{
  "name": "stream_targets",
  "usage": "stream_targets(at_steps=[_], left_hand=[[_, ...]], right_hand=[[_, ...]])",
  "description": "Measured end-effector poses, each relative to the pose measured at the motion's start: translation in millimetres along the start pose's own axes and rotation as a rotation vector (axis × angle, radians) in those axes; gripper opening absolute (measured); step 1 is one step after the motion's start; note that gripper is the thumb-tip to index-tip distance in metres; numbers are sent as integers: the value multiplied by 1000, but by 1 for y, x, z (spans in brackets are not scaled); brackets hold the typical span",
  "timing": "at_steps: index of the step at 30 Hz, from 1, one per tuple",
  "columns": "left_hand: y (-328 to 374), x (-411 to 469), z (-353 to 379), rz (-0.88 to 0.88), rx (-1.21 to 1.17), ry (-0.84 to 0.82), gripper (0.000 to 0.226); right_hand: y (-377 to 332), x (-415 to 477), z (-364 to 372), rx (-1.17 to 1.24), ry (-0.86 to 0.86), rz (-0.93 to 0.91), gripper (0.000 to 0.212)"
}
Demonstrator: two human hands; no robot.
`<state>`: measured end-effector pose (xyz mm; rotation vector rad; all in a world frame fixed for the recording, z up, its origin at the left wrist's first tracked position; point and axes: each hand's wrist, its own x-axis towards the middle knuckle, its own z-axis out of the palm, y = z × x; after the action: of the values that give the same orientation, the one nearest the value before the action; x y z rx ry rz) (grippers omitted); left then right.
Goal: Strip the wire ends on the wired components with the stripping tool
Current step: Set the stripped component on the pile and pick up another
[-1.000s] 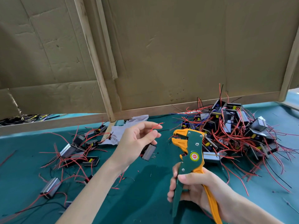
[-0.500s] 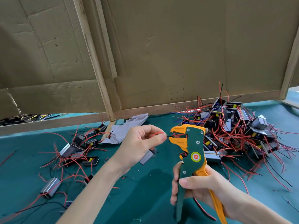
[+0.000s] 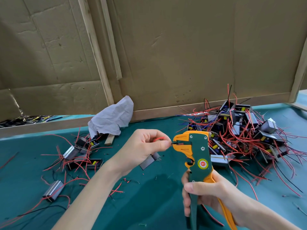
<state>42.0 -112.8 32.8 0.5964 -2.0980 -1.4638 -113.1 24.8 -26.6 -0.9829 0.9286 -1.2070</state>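
The stripping tool (image 3: 198, 152) is held upright above the green table (image 3: 149, 206), its green and orange handles gripped by the right hand (image 3: 208, 195). Just left of the tool's orange head, a red wire (image 3: 159, 138) is pinched between thumb and forefinger of the left hand (image 3: 142, 146), and a dark wire end is set into the tool's mouth. A grey component (image 3: 148, 162) is seen below that hand. A large heap of wired components (image 3: 245, 138) is piled right of the tool; a smaller group (image 3: 81, 153) is scattered well to its left.
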Motion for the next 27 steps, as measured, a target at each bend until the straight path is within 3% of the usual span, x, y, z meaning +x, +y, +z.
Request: stream_targets(at_steps=[4, 10, 16, 19, 23, 27], left_hand=[[1, -1, -3, -10, 20, -10, 8], [-8, 3, 0, -14, 15, -27, 7], [-52, 12, 19, -96, -68, 164, 10], [-70, 12, 21, -129, 124, 223, 11], [-70, 10, 19, -83, 208, 159, 22], [-54, 10, 16, 31, 154, 219, 23]], right_hand=[[-3, -4, 0, -41, 16, 36, 21], [10, 0, 7, -137, 335, 2, 34], [8, 10, -6, 292, 152, 113, 23], [9, 14, -12, 295, 167, 99, 24], [10, 15, -17, 327, 173, 118, 24], [8, 13, -18, 239, 127, 112, 24]])
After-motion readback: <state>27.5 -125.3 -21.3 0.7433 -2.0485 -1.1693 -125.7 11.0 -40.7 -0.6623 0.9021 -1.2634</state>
